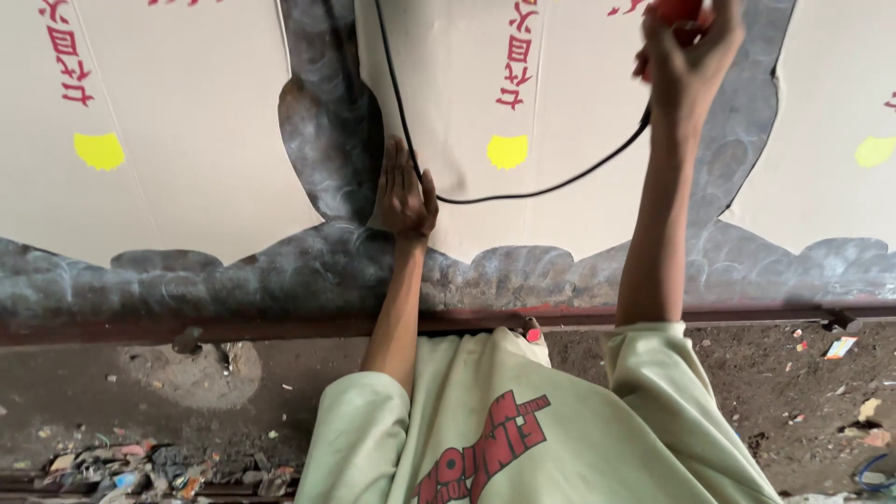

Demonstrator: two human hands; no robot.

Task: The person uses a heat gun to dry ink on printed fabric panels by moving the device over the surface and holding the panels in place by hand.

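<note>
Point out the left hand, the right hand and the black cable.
left hand (pixel 404 196): head view, back of the hand, flat on the board.
right hand (pixel 686 56): head view, knuckles, closed round a red tool.
black cable (pixel 523 195): head view, low sag of the cable.

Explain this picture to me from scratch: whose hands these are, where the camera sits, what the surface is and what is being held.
One camera, worn on a person's head, looks down over their pale green shirt at their own bare hands. The left hand lies flat on a cardboard sheet with red print and yellow marks, covering a swirl-marked grey metal surface. The right hand grips a red tool, mostly out of view, trailing a black cable across the cardboard. Below is a dirty floor with litter.
</note>
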